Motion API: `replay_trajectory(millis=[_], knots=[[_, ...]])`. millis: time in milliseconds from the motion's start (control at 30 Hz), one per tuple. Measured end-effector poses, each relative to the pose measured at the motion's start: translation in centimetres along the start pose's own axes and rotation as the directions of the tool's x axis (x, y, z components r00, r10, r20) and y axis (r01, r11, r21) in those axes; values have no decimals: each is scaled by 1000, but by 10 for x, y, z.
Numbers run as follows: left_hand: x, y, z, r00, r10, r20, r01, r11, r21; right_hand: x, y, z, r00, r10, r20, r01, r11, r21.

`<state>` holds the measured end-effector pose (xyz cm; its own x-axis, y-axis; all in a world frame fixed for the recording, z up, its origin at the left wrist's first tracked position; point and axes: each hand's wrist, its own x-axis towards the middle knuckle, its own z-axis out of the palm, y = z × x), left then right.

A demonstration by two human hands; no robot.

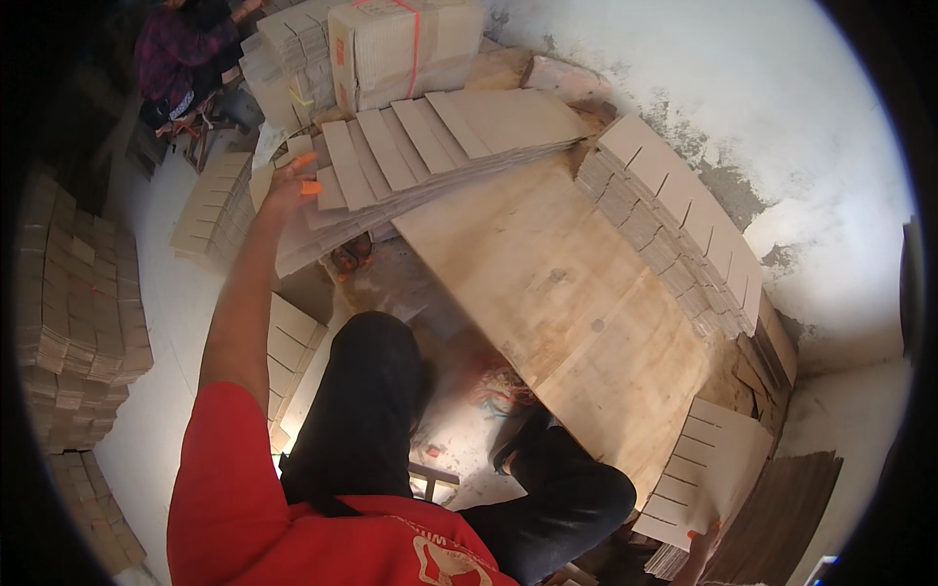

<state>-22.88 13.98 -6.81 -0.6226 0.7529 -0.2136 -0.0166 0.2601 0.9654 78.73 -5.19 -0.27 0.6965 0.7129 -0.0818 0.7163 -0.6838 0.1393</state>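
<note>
My left hand (290, 184) reaches out to the left end of a fanned stack of plain cardboard sheets (430, 137). Its fingers are apart, with orange coverings on the tips, and nothing shows between them. Low on the right, my right hand (702, 549) grips the near edge of a slotted cardboard sheet (705, 464), the top one of a pile. Orange shows on its fingertips too; the rest of that hand is partly hidden. Between the hands lies a bare wooden board (562, 293).
Slotted cardboard stacks (674, 220) line the board's right side by the worn wall (782, 88). A strapped carton (405, 54) stands at the back. Tall cardboard piles (78, 303) rise at far left. Another person (186, 54) sits at the upper left. Brown sheets (782, 513) lean at lower right.
</note>
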Motion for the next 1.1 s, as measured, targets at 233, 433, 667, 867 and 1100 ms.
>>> replay_trajectory(millis=[233,433,667,867,1100], knots=[[7,-6,5,995,-77,62,97,898,-430,-6,-15,-9,997,66,30,-63,994,-84],[19,-5,40,956,-150,-251,106,978,-179,0,4,11,997,71,1,-70,986,-148],[82,-60,11,875,-171,-453,168,985,-47,67,64,55,987,-83,-138,56,980,-190],[40,-12,29,965,-134,-223,125,991,-58,46,64,57,994,-79,-81,66,985,-157],[43,-46,38,873,-25,-487,12,999,-31,46,81,25,967,-206,-152,168,959,-227]])
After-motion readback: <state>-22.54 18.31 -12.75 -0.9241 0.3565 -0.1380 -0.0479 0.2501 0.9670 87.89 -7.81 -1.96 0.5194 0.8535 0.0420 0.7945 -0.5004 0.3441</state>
